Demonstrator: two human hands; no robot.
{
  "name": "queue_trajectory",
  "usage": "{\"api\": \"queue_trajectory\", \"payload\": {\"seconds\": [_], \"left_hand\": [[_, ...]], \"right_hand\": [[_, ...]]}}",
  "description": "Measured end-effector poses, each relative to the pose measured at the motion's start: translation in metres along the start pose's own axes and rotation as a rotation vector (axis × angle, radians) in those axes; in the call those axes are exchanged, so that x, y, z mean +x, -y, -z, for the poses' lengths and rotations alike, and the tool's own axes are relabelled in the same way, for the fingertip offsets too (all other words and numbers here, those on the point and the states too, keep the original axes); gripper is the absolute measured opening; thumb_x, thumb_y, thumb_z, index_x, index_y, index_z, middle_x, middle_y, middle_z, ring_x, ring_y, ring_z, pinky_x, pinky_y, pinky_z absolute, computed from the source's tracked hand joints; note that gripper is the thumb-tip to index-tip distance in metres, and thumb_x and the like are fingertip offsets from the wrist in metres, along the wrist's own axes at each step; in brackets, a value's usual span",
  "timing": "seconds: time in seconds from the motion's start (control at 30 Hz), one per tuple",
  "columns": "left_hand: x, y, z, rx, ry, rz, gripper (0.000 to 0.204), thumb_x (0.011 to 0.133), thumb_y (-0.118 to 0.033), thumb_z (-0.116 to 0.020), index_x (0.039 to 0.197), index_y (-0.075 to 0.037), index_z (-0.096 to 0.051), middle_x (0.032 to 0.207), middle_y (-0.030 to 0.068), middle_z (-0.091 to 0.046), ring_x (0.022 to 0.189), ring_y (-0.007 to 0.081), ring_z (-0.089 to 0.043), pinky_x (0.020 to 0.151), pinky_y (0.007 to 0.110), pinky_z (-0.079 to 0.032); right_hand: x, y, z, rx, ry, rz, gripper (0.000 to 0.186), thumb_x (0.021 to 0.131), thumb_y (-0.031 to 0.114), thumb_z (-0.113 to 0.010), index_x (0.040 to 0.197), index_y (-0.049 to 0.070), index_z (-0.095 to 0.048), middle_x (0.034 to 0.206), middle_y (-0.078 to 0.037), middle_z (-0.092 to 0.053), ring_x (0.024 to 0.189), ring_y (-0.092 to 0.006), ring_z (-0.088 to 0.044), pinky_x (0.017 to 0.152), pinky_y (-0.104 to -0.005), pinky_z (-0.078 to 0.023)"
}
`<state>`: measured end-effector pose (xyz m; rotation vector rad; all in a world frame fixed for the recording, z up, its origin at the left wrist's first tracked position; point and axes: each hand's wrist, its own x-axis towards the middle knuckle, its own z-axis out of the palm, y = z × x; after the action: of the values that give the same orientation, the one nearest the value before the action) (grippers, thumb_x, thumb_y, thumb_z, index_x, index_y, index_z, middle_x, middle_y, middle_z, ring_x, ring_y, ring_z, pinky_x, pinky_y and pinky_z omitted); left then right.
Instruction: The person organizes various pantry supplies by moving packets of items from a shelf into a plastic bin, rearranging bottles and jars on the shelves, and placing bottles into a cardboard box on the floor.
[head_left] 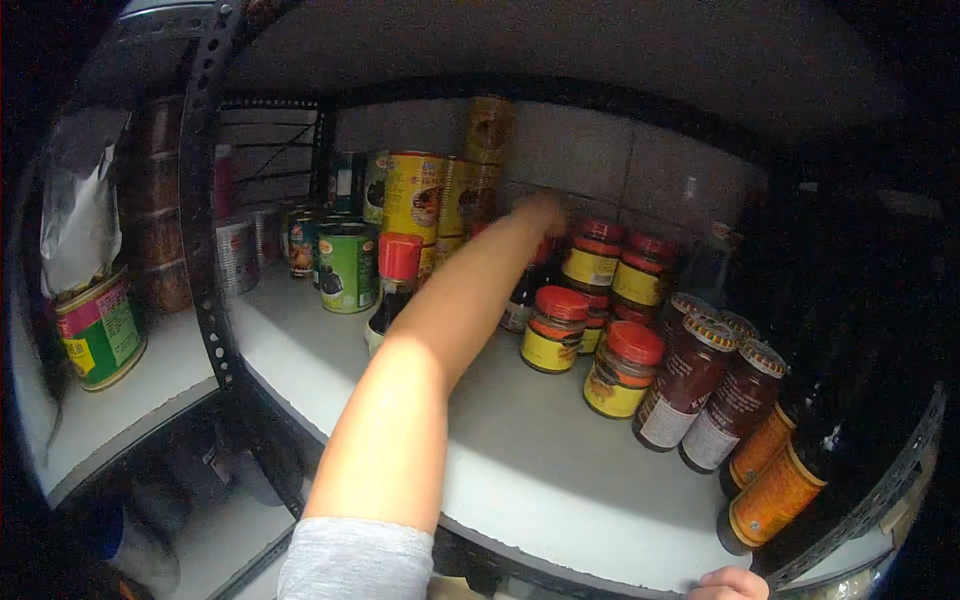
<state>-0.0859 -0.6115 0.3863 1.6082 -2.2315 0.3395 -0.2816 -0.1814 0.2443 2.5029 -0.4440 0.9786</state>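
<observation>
A green can (pixel 347 267) is standing at the left of the white shelf (pixel 540 470), a red-capped dark bottle (pixel 392 285) just beside it. The left hand (pixel 541 212) is reaching deep toward the stacked yellow cans (pixel 420 200) and red-lidded jars (pixel 590 255); its grip is blurred and cannot be judged. The right hand (pixel 730 584) is resting at the shelf's front edge, grip mostly out of view.
</observation>
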Motion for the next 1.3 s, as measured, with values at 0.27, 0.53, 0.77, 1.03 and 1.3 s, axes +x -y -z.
{"api": "queue_trajectory", "payload": {"seconds": [0.27, 0.53, 0.77, 1.03, 1.3], "left_hand": [[-0.168, -0.007, 0.142, 0.218, 0.102, 0.064, 0.062, 0.08, -0.053, -0.055, 0.122, -0.008, -0.055, 0.125, 0.0139, -0.054, 0.112, 0.0299, -0.054, 0.093, 0.04, -0.044], [-0.274, 0.061, 0.123, -0.11, 0.251, 0.23, 0.082, 0.061, -0.027, -0.081, 0.129, -0.004, -0.043, 0.112, 0.0189, -0.06, 0.091, 0.0267, -0.062, 0.081, 0.035, -0.05], [-0.22, 0.085, 0.07, -0.097, -0.028, -0.11, 0.067, 0.069, -0.015, -0.074, 0.129, -0.006, -0.043, 0.12, 0.0211, -0.054, 0.11, 0.0331, -0.054, 0.093, 0.038, -0.043], [-0.175, 0.096, 0.046, 0.045, -0.035, -0.071, 0.077, 0.062, -0.015, -0.078, 0.13, -0.009, -0.042, 0.122, 0.0198, -0.054, 0.106, 0.0372, -0.055, 0.09, 0.042, -0.046], [-0.228, 0.005, 0.066, 0.275, -0.38, -0.095, 0.068, 0.073, -0.017, -0.071, 0.132, -0.007, -0.039, 0.117, 0.0208, -0.05, 0.105, 0.0379, -0.054, 0.091, 0.041, -0.045]], "right_hand": [[-0.002, -0.007, 0.002, 0.024, -0.075, 0.097, 0.028, 0.072, 0.01, -0.066, 0.099, 0.013, -0.058, 0.073, -0.009, -0.058, 0.06, -0.0177, -0.053, 0.054, -0.0307, -0.043], [0.006, -0.005, -0.005, 0.004, -0.082, 0.094, 0.023, 0.067, 0.011, -0.068, 0.089, 0.012, -0.062, 0.07, -0.006, -0.056, 0.059, -0.0174, -0.053, 0.055, -0.0291, -0.044], [0.006, 0.005, -0.003, -0.07, -0.071, -0.012, 0.013, 0.065, 0.01, -0.069, 0.076, 0.009, -0.063, 0.067, -0.005, -0.055, 0.058, -0.0178, -0.053, 0.054, -0.0301, -0.044], [0.003, -0.004, -0.013, -0.068, -0.079, 0.005, 0.015, 0.066, 0.01, -0.068, 0.079, 0.008, -0.064, 0.067, -0.005, -0.056, 0.057, -0.0184, -0.053, 0.055, -0.0301, -0.044], [-0.012, 0.0, -0.012, -0.215, -0.035, -0.043, 0.022, 0.07, 0.018, -0.067, 0.09, 0.023, -0.061, 0.074, 0.003, -0.059, 0.059, -0.0124, -0.052, 0.059, -0.0302, -0.043]]}}
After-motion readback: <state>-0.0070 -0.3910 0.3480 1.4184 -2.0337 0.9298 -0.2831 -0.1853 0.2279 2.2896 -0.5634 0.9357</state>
